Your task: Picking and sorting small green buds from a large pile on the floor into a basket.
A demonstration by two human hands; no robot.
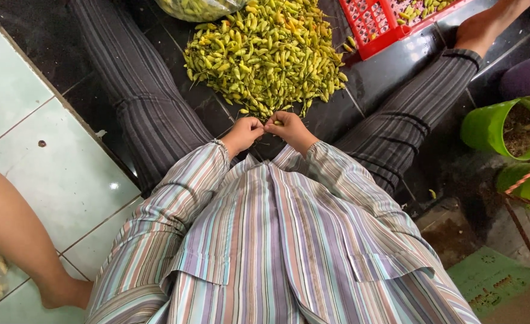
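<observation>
Head view looks straight down over my striped shirt to the heap of small yellow-green chili peppers (pixel 266 55) spread on the dark glossy floor tiles (pixel 391 66) between my legs. Both hands meet at the near edge of that heap. My left hand (pixel 244 133) is pinched closed and my right hand (pixel 289 127) is curled against it, the fingertips of the two touching; they seem to grip one pepper between them, though it is too small to see plainly. I judge the step in hand to be working a single pepper, likely taking off its stem. A next move would call for a short reach forward into the heap.

Beyond the heap, at its far right, stands a red slotted plastic basket (pixel 378 24) with a few peppers inside. At the heap's far edge lies a clear plastic bag (pixel 200 9) of more peppers. Well to the right of the heap sits a green plastic plant pot (pixel 487 127). No labels or signs show.
</observation>
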